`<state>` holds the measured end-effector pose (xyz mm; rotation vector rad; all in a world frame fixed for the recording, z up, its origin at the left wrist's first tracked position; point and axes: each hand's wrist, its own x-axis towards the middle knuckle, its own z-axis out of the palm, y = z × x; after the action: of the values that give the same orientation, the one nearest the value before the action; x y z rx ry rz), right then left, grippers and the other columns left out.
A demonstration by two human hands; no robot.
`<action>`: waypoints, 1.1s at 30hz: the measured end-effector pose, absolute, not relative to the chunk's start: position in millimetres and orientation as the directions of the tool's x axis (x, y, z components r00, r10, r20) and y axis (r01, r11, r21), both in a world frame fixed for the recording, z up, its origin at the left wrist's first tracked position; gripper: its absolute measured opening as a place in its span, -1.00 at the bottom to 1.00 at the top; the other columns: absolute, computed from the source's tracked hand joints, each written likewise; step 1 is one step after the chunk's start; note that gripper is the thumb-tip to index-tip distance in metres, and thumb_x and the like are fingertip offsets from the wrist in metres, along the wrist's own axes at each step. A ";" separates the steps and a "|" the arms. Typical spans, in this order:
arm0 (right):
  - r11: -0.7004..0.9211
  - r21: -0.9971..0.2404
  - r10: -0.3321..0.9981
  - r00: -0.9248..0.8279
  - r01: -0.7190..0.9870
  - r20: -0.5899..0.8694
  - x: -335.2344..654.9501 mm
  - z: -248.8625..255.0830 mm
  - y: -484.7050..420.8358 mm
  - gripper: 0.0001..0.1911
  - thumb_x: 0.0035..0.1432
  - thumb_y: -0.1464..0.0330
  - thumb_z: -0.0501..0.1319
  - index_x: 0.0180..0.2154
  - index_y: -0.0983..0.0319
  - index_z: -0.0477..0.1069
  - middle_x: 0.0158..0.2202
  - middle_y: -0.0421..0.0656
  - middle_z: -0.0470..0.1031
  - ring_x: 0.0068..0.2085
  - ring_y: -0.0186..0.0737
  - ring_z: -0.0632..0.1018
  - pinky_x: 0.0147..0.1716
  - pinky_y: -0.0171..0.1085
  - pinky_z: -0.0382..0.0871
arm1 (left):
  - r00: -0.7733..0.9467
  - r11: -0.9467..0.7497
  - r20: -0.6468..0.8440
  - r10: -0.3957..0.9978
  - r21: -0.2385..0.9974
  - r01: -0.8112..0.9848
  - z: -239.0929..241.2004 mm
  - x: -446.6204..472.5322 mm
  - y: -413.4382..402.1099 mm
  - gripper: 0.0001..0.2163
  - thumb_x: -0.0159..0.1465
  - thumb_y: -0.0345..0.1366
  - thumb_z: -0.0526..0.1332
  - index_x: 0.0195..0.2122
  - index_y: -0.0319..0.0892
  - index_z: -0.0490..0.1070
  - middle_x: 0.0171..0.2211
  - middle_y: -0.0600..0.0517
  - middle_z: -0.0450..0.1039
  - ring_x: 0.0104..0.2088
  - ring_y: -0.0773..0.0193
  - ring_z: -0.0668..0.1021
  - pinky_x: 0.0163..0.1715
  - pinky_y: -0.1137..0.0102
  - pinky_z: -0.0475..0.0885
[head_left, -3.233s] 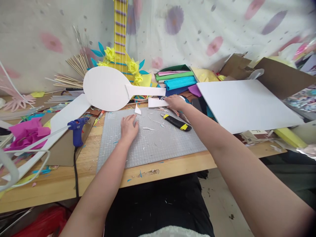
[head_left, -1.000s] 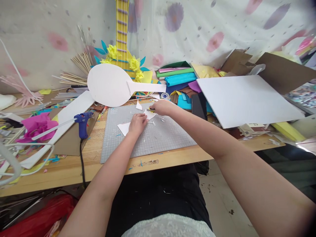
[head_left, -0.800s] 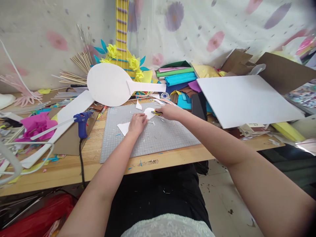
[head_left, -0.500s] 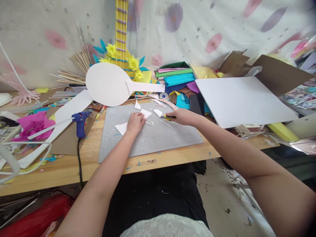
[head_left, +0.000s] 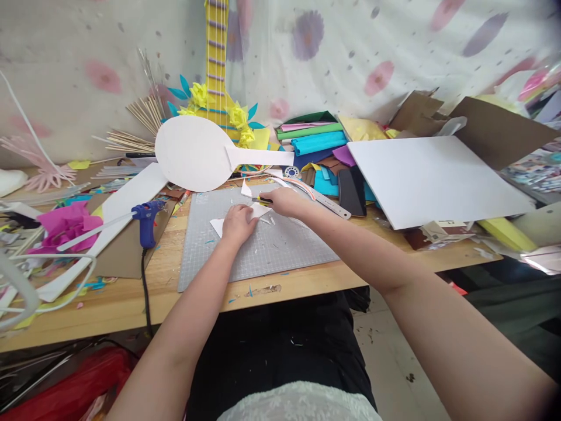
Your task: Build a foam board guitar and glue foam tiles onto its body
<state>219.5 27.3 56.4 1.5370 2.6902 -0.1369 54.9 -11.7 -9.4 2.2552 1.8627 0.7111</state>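
Note:
My right hand is closed round a yellow and black utility knife, its blade at the upper edge of a white foam board piece. Thumb and bent fingers of my left hand press that piece onto the grey cutting mat. One white corner sticks out left of the left hand; whether it belongs to the same piece is hidden. A small curved white offcut lies just beyond the hands. Thin white slivers are scattered on the mat.
Behind the mat lies a white paddle-shaped board. A blue glue gun rests on the left, its cord over the table edge. A steel ruler and a phone lie right of the mat, near a large white board.
My right hand has moved left with the knife, bringing the blade to the white piece. The left hand still presses that piece. The view has shifted slightly.

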 end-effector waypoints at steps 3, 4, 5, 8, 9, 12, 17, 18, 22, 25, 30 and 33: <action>0.553 0.026 0.827 -0.545 0.833 -0.138 208.1 60.7 28.6 -0.54 0.21 0.41 0.04 0.14 0.16 0.34 -0.05 -0.01 0.54 -0.06 -0.07 0.52 -0.22 -0.26 0.27 | 0.117 -0.225 0.263 0.958 0.429 0.875 -16.9 51.3 -7.8 -0.82 0.16 -0.29 0.25 -0.21 -0.17 0.55 -0.10 -0.09 0.49 -0.01 0.10 0.45 0.07 0.24 0.32; 0.573 0.050 0.814 -0.561 0.818 -0.151 206.3 63.5 28.4 -0.54 0.21 0.44 0.03 0.14 0.17 0.35 -0.06 0.00 0.54 -0.06 -0.07 0.52 -0.22 -0.26 0.27 | 0.113 -0.225 0.270 0.956 0.433 0.873 -18.8 51.0 -6.5 -0.83 0.16 -0.29 0.25 -0.24 -0.17 0.55 -0.10 -0.08 0.49 -0.02 0.10 0.45 0.07 0.24 0.32; 0.590 0.073 0.803 -0.574 0.804 -0.162 205.3 66.8 28.0 -0.53 0.20 0.46 0.03 0.13 0.19 0.35 -0.06 0.01 0.54 -0.05 -0.08 0.52 -0.22 -0.26 0.26 | 0.110 -0.228 0.280 0.954 0.433 0.872 -20.4 51.0 -5.5 -0.84 0.16 -0.29 0.25 -0.25 -0.16 0.56 -0.11 -0.08 0.50 -0.02 0.09 0.45 0.06 0.23 0.33; 0.615 0.120 0.783 -0.586 0.779 -0.208 207.5 75.4 25.8 -0.53 0.19 0.50 0.02 0.12 0.21 0.37 -0.03 0.03 0.52 -0.05 -0.08 0.52 -0.22 -0.26 0.25 | 0.111 -0.237 0.304 0.946 0.418 0.877 -22.8 51.6 -4.8 -0.86 0.17 -0.28 0.24 -0.29 -0.14 0.57 -0.13 -0.06 0.50 -0.03 0.09 0.45 0.05 0.21 0.34; 0.615 0.126 0.782 -0.582 0.778 -0.223 209.9 76.9 24.8 -0.53 0.19 0.50 0.03 0.12 0.20 0.37 -0.03 0.03 0.52 -0.05 -0.07 0.52 -0.23 -0.26 0.25 | 0.109 -0.237 0.309 0.945 0.412 0.880 -23.0 51.8 -5.2 -0.86 0.17 -0.28 0.24 -0.29 -0.13 0.57 -0.13 -0.05 0.50 -0.03 0.08 0.45 0.06 0.21 0.34; 0.613 0.110 0.782 -0.580 0.783 -0.230 222.8 76.0 21.0 -0.53 0.21 0.48 0.03 0.13 0.16 0.36 -0.03 0.02 0.52 -0.08 -0.08 0.53 -0.25 -0.27 0.25 | 0.109 -0.234 0.308 0.945 0.406 0.883 -22.7 51.9 -6.3 -0.83 0.18 -0.27 0.22 -0.26 -0.14 0.57 -0.11 -0.06 0.50 -0.02 0.08 0.44 0.06 0.21 0.34; 0.558 0.071 0.817 -0.533 0.827 -0.222 259.2 71.5 6.9 -0.57 0.23 0.37 0.07 0.13 0.11 0.37 -0.05 -0.02 0.54 -0.09 -0.10 0.53 -0.23 -0.28 0.25 | 0.104 -0.226 0.304 0.947 0.402 0.888 -22.2 49.3 -5.7 -0.81 0.18 -0.27 0.22 -0.24 -0.17 0.57 -0.10 -0.09 0.49 -0.03 0.07 0.43 0.06 0.20 0.34; 0.540 0.052 0.825 -0.516 0.840 -0.232 266.8 72.3 3.6 -0.57 0.23 0.35 0.08 0.12 0.10 0.37 -0.06 -0.03 0.55 -0.11 -0.12 0.53 -0.24 -0.29 0.25 | 0.098 -0.221 0.306 0.947 0.399 0.890 -22.3 48.9 -5.3 -0.81 0.18 -0.27 0.22 -0.24 -0.17 0.57 -0.10 -0.09 0.49 -0.03 0.07 0.43 0.06 0.20 0.33; 0.414 -0.135 0.834 -0.435 0.900 -0.340 288.5 77.8 -2.5 -0.51 0.22 0.32 0.10 0.19 0.08 0.28 -0.30 -0.15 0.60 -0.37 -0.28 0.54 -0.34 -0.34 0.26 | 0.107 -0.236 0.327 0.939 0.386 0.892 -22.9 52.5 -0.9 -0.81 0.19 -0.29 0.22 -0.22 -0.18 0.56 -0.08 -0.11 0.48 -0.01 0.08 0.43 0.07 0.21 0.32; 0.355 -0.229 0.867 -0.411 0.907 -0.284 288.7 77.6 3.8 -0.49 0.21 0.32 0.10 0.21 0.08 0.25 -0.27 -0.17 0.59 -0.41 -0.31 0.53 -0.38 -0.36 0.26 | 0.118 -0.243 0.323 0.939 0.381 0.892 -21.6 60.3 6.1 -0.74 0.20 -0.28 0.22 -0.09 -0.17 0.51 -0.03 -0.09 0.46 0.03 0.06 0.41 0.09 0.21 0.29; 0.432 -0.140 0.900 -0.436 0.891 0.004 258.4 68.6 19.5 -0.54 0.20 0.32 0.09 0.14 0.13 0.34 0.01 -0.09 0.51 -0.05 -0.12 0.51 -0.19 -0.31 0.27 | 0.107 -0.230 0.328 0.939 0.363 0.903 -15.0 58.1 8.0 -0.57 0.15 -0.18 0.27 0.05 -0.17 0.39 0.08 -0.15 0.38 0.09 -0.01 0.38 0.13 0.15 0.22; 0.457 -0.111 0.888 -0.459 0.883 -0.001 232.3 62.5 22.6 -0.54 0.23 0.33 0.05 0.16 0.11 0.31 0.03 -0.09 0.50 -0.01 -0.11 0.49 -0.17 -0.30 0.26 | 0.072 -0.178 0.299 0.952 0.344 0.922 -10.8 42.1 -2.2 -0.60 0.11 -0.22 0.28 -0.01 -0.17 0.40 -0.02 -0.16 0.42 0.03 -0.04 0.41 0.07 0.11 0.27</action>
<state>232.3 22.6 62.5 1.6611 2.7293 -0.1530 42.1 -2.2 -10.8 2.2524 1.9723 0.7142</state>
